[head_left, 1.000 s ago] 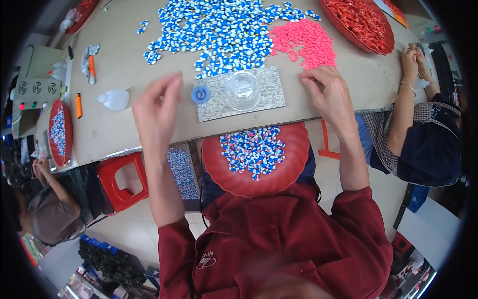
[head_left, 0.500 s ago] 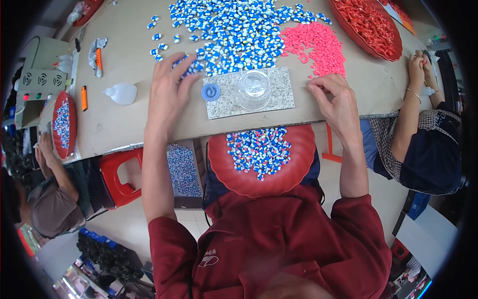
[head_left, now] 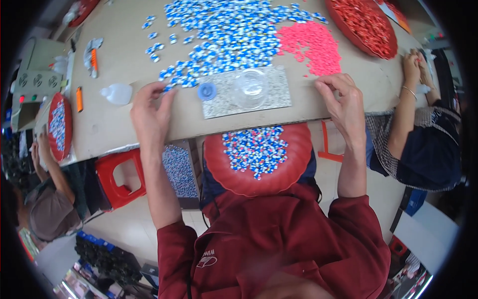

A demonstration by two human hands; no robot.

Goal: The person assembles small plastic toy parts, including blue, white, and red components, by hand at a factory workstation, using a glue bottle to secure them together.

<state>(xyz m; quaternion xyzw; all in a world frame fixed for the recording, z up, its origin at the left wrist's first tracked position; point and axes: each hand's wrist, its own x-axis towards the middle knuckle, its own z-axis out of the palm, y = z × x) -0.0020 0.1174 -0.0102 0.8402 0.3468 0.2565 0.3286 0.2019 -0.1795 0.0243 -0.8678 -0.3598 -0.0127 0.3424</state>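
My left hand (head_left: 151, 112) is at the near left end of a large spread of small blue-and-white pieces (head_left: 224, 40). Its thumb and fingertips close around one blue-and-white piece (head_left: 167, 88). Over the table's right part, my right hand (head_left: 343, 104) is closed in a pinch beside a heap of small pink pieces (head_left: 323, 52); whatever lies between its fingertips is too small to make out. Between my hands lies a speckled grey slab (head_left: 219, 107). On it stand a clear round container (head_left: 251, 89) and a small blue round dish (head_left: 207, 91).
A red scalloped plate (head_left: 214, 164) of blue, white and pink pieces is on my lap. A white squeeze bottle (head_left: 117, 93) and orange lighter (head_left: 79, 99) lie left. A red tray (head_left: 391, 47) stands far right. Co-workers sit on both sides; a bin (head_left: 179, 169) is below.
My left hand has drawn back left and nearer from the spread, and a tongue of blue-and-white pieces now shows where it was. My right hand stays nearly in place, still pinched.
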